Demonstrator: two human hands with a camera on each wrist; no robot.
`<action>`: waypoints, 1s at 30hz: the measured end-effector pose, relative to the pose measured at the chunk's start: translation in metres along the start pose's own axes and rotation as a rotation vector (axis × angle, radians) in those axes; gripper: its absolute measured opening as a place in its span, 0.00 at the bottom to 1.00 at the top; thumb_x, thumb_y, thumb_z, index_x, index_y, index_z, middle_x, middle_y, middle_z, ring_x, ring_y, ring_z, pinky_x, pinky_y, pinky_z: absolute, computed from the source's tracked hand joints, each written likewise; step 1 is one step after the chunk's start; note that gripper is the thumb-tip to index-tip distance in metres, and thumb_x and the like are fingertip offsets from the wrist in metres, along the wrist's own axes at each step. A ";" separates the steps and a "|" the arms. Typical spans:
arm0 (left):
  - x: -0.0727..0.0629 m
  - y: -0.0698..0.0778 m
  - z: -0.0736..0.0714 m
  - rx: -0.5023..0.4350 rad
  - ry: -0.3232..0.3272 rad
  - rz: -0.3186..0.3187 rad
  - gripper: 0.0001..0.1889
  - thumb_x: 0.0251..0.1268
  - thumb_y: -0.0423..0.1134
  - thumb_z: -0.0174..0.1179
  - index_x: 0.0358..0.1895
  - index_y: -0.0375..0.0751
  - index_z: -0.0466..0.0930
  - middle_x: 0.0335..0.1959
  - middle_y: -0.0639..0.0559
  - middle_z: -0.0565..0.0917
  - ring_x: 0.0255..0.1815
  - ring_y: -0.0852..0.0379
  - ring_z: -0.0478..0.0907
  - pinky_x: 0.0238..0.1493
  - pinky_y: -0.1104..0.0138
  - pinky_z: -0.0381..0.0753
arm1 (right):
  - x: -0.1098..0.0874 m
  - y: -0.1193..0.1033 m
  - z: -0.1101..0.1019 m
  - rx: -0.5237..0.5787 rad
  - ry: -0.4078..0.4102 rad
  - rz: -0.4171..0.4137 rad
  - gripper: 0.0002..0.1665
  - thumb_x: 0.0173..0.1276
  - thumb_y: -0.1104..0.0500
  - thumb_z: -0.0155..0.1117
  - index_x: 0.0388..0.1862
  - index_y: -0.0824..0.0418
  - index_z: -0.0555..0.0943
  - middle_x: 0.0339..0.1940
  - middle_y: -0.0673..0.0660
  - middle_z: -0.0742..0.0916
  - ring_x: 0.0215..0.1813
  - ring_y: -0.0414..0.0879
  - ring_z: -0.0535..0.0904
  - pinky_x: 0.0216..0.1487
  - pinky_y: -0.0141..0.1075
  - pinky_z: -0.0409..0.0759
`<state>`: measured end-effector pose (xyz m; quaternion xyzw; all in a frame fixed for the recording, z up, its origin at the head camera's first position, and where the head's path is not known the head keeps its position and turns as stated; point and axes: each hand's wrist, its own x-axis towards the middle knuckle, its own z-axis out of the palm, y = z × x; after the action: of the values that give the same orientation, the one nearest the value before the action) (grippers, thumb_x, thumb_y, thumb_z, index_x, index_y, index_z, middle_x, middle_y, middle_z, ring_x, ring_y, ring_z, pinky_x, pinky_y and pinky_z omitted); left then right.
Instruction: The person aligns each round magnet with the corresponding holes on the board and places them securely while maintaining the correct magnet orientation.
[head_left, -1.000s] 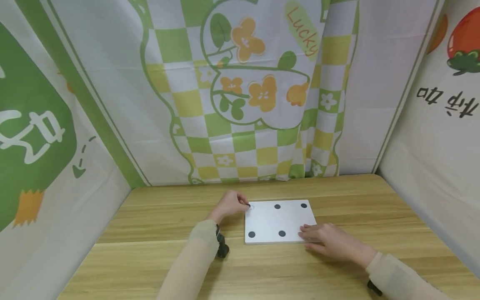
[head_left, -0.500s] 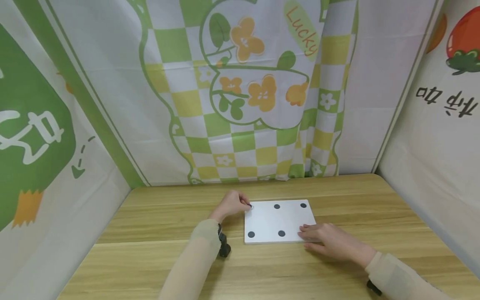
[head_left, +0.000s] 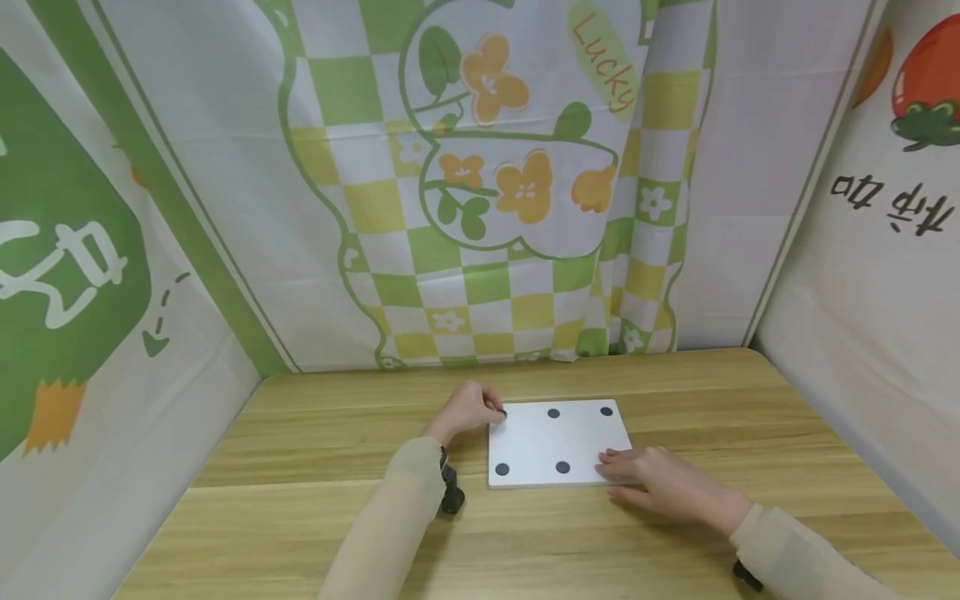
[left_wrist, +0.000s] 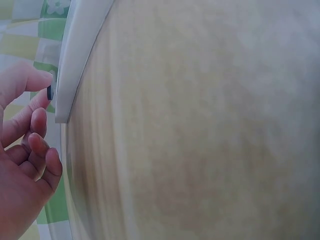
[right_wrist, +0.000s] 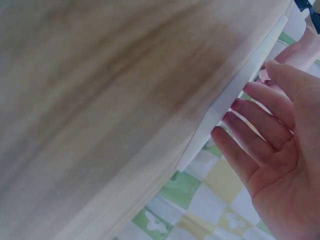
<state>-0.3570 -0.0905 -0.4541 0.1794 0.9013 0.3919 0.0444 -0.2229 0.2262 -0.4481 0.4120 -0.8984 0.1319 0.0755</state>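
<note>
On the wooden table lies a flat white board (head_left: pixel 558 440) with dark round discs near its edges, such as one disc (head_left: pixel 553 413) at the middle of the far edge. At the far left corner my left hand (head_left: pixel 467 407) pinches a small black disc (left_wrist: pixel 49 93) between thumb and index finger. In the left wrist view this disc stands on edge beside the board's surface, and the other fingers curl loosely. My right hand (head_left: pixel 663 483) rests its extended fingers on the near right corner, hiding that part of the board.
The wooden table (head_left: pixel 315 467) extends around the board on all sides. A patterned green and yellow cloth (head_left: pixel 517 300) hangs behind its far edge, with printed cloth walls at left and right. A black wrist device (head_left: pixel 452 492) sits at my left wrist.
My left hand has shifted slightly right with the black disc, over the board's far left corner. The pale ring seen there earlier is now covered. My right hand stays in place.
</note>
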 end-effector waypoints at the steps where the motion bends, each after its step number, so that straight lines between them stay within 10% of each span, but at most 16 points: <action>1: 0.000 0.000 0.000 0.006 0.000 0.003 0.05 0.47 0.31 0.69 0.28 0.38 0.82 0.23 0.54 0.78 0.24 0.62 0.71 0.25 0.74 0.70 | 0.000 0.000 0.000 0.000 -0.002 0.001 0.20 0.67 0.53 0.62 0.54 0.61 0.81 0.55 0.59 0.84 0.56 0.52 0.81 0.55 0.48 0.80; 30: 0.002 0.000 0.000 0.038 0.012 0.001 0.05 0.47 0.32 0.70 0.28 0.40 0.83 0.24 0.53 0.80 0.26 0.60 0.73 0.27 0.73 0.72 | 0.001 -0.002 -0.002 0.009 -0.018 0.015 0.19 0.67 0.53 0.62 0.54 0.60 0.82 0.55 0.58 0.84 0.57 0.51 0.81 0.55 0.48 0.80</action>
<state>-0.3588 -0.0898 -0.4538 0.1782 0.9087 0.3759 0.0352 -0.2222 0.2250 -0.4454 0.4066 -0.9017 0.1326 0.0644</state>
